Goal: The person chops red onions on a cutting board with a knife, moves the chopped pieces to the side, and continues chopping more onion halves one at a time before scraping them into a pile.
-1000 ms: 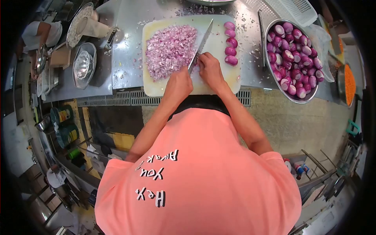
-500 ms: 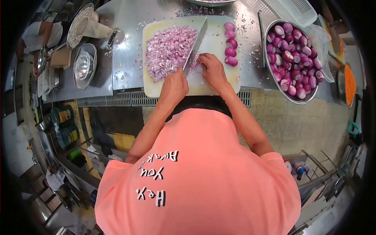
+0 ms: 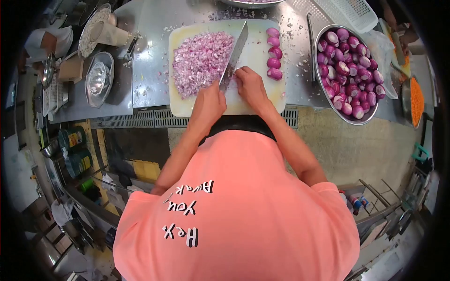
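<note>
My left hand [image 3: 209,103] is wrapped around the handle of a large knife [image 3: 235,55], its broad blade angled up and away over the white cutting board [image 3: 255,51]. Just right of the blade, my right hand [image 3: 251,89] is closed, fingertips curled over a small piece of red onion that they mostly hide. A heap of chopped red onion [image 3: 201,61] covers the board's left half, against the blade. Along the right edge stands a row of several peeled red onions [image 3: 274,51].
A steel bowl [image 3: 317,65] full of peeled red onions stands to the right. Beyond it are a white perforated basket [image 3: 358,16] and a bowl of orange shreds [image 3: 416,100]. Metal bowls [image 3: 99,77] and a small knife [image 3: 132,46] lie left. Co-workers' arms show at both sides.
My right fingers have shifted slightly and curled in, covering onion bits that showed beside the blade. The knife stays nearly in place. The view has moved a little; the co-worker's arm at left has moved.
</note>
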Action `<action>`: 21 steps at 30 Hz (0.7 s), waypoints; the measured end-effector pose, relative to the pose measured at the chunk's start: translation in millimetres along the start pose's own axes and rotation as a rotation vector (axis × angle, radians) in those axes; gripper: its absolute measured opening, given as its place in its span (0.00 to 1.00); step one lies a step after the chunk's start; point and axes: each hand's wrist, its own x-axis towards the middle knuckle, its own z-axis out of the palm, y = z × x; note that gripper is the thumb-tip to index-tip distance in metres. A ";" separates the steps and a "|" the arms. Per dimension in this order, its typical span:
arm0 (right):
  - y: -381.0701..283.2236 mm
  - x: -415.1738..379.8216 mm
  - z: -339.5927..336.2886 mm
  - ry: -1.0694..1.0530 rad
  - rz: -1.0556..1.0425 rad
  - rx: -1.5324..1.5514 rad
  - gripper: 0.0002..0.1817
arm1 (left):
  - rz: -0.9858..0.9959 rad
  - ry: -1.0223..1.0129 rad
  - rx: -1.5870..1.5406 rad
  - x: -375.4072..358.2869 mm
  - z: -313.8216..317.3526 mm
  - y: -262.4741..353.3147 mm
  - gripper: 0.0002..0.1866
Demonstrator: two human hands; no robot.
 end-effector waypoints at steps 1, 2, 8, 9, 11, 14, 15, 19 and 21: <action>0.4 -0.5 0.3 0.005 -0.002 0.007 0.05 | 0.035 0.045 0.018 -1.8 9.7 -6.0 0.08; 1.1 -4.9 0.9 0.003 -0.001 0.013 0.05 | 0.032 0.037 0.018 2.0 15.9 -9.8 0.08; 3.3 -6.0 1.5 0.024 0.019 0.034 0.06 | 0.022 -0.009 0.038 3.5 4.4 -0.1 0.07; 4.4 -3.7 1.3 0.028 0.023 0.035 0.06 | 0.033 0.015 0.059 2.9 11.0 -2.1 0.08; 5.6 -7.3 1.7 0.031 0.003 0.019 0.05 | 0.042 -0.008 0.073 13.6 22.7 -9.8 0.08; 6.7 -7.2 2.2 0.040 0.023 0.027 0.05 | 0.046 0.002 0.062 12.2 14.3 -2.7 0.07; 6.0 -5.3 1.4 0.048 0.019 0.028 0.05 | 0.010 -0.023 0.041 7.2 11.1 -1.3 0.08; 5.8 -8.9 0.5 0.030 0.047 0.010 0.05 | -0.006 -0.033 0.047 13.3 25.9 -10.3 0.08; 7.0 -7.5 -0.8 0.029 0.033 -0.022 0.04 | 0.022 -0.026 0.040 16.2 18.6 -5.1 0.08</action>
